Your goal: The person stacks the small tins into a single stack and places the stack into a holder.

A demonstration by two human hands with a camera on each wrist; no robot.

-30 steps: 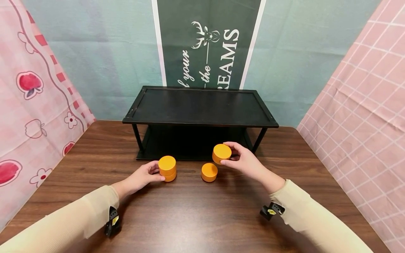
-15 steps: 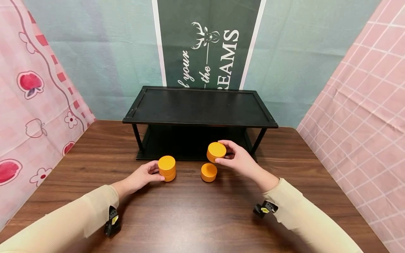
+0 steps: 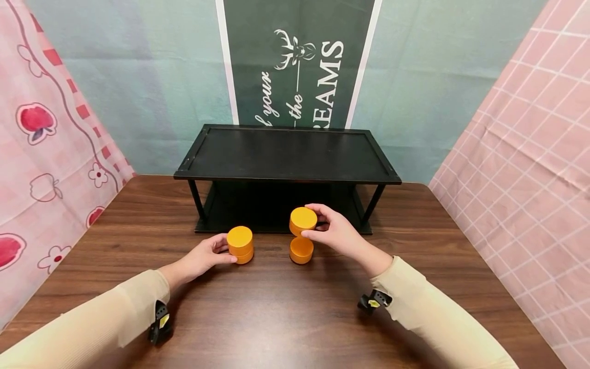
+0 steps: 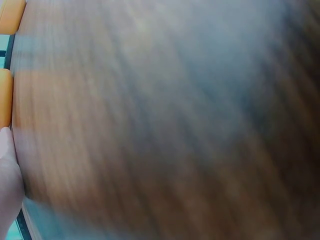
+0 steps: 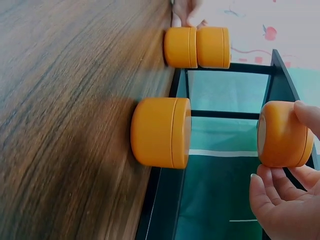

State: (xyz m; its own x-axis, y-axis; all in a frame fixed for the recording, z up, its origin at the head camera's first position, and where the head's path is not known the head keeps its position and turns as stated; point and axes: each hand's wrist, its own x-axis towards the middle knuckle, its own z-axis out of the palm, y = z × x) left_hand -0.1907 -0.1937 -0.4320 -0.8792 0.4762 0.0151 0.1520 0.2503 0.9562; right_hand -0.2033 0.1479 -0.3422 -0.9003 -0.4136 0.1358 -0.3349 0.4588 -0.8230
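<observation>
My right hand [image 3: 333, 230] pinches a round orange tin [image 3: 302, 220] between thumb and fingers, up off the table. A second orange tin [image 3: 301, 252] stands on the table just below it; the right wrist view shows a gap between the held tin [image 5: 283, 133] and the standing tin [image 5: 159, 132]. To the left, two more such tins are stacked, an upper tin [image 3: 239, 238] on a lower tin [image 3: 243, 257]. My left hand [image 3: 205, 259] holds this stack from its left side, thumb in front and fingers behind. In the left wrist view only my thumb [image 4: 9, 182] and tin edges show.
A black two-level rack [image 3: 286, 154] stands right behind the tins, its lower shelf close to them. The brown wooden table [image 3: 276, 318] stretches in front. Pink cloths hang at both sides, and a green-blue printed cloth [image 3: 405, 92] hangs at the back.
My right hand has carried its tin leftward, from the right of the standing tin to above it. My left hand stays at the stack. The view has shifted slightly.
</observation>
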